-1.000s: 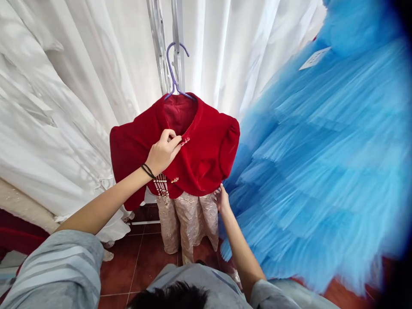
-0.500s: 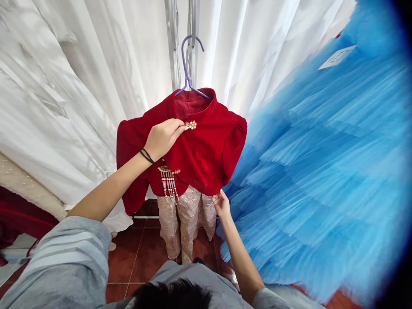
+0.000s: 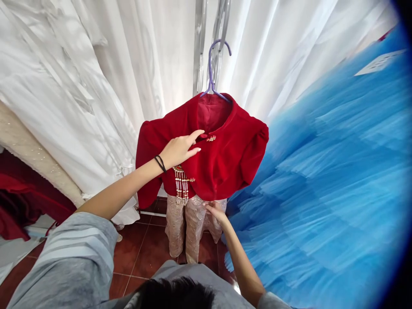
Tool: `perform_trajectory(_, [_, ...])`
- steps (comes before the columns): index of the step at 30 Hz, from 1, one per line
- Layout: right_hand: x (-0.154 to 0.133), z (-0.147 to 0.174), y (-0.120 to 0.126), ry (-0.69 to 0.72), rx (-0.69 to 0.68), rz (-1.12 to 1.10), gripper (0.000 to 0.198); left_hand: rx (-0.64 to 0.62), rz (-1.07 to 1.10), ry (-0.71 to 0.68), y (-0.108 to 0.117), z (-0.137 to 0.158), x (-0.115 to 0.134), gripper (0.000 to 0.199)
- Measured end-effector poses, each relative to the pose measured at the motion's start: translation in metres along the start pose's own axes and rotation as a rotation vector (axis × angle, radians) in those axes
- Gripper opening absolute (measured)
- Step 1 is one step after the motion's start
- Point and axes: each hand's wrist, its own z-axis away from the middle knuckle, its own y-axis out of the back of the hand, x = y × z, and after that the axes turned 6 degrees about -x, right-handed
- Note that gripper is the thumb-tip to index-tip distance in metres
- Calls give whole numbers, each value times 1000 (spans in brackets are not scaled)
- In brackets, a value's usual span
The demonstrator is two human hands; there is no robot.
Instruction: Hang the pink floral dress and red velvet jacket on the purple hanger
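The left hand [image 3: 177,149], the nearer, holds thumb and forefinger spread — just beyond them, running sideways, sits a small gold flower-shaped clasp [image 3: 211,138] on the red velvet high-collared jacket [image 3: 225,161]. The right hand [image 3: 217,212] (lower, by the hem) — pinching? I can't tell.

The jacket [image 3: 231,159] hangs in the middle on a hanger [image 3: 210,71], with metal rails [image 3: 200,47] and draped cloth [image 3: 128,64] behind. The left hand [image 3: 180,148] lies before its front, left of the upper clasp [image 3: 211,138] and above the tassel [image 3: 181,189]. The right hand [image 3: 216,211] is just below the hem, before the lower garment [image 3: 193,231]. A gown [image 3: 322,193] stands right of the jacket, a tag [image 3: 380,62] on its upper part.
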Motion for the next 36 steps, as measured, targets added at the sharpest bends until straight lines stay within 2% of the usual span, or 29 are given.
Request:
perform_trajectory(3, [-23, 1, -15, 21, -71, -17, 24, 6, 104, -42, -7, 11, 1, 61])
perform_trajectory(6, [-37, 6, -23, 53, -86, -23, 28, 138, 178, -66, -8, 19, -2, 53])
perform_trajectory(8, [-38, 12, -27, 50, -125, -7, 26, 144, 131, 32, -8, 22, -5, 53])
perform_trajectory(10, [-37, 15, -27, 13, -141, 22, 30, 67, 14, 117, -7, 24, -10, 55])
perform_trajectory(12, [-45, 18, -22, -31, -168, 137, 42, 80, -103, 109, -5, 29, -16, 49])
perform_trajectory(14, [-70, 23, -11, -9, -228, 360, 50, 272, -168, 54, 0, 39, -28, 37])
perform_trajectory(16, [-113, 32, 2, 98, -262, 567, 48, 565, -190, 63, 7, 51, -46, 28])
perform_trajectory(18, [-167, 41, 11, 310, -154, 634, 35, 794, -151, 158, 13, 64, -67, 25])
perform_trajectory(19, [-194, 43, 12, 475, -37, 631, 29, 852, -92, 217, 13, 70, -78, 27])
perform_trajectory(21, [-243, 41, 3, 775, 139, 597, 29, 856, 90, 306, 10, 78, -94, 38])
perform_trajectory(23, [-281, 26, -15, 918, 128, 600, 35, 773, 284, 349, 2, 81, -104, 41])
perform_trajectory(25, [-308, 3, -39, 888, 3, 696, 30, 679, 389, 378, -8, 83, -107, 35])
perform_trajectory(27, [-328, -21, -60, 849, -47, 803, 12, 670, 387, 412, -16, 86, -105, 30])
perform_trajectory(28, [-335, -31, -68, 865, -24, 828, 9, 703, 356, 427, -20, 88, -103, 30])
perform_trajectory(31, [-346, -44, -83, 957, 128, 863, 18, 825, 245, 459, -32, 96, -96, 32])
perform_trajectory(34, [-337, -34, -82, 837, 189, 1061, 19, 825, 212, 475, -41, 102, -92, 29])
perform_trajectory(36, [-323, -17, -74, 810, 240, 1115, 21, 875, 158, 452, -41, 102, -88, 24])
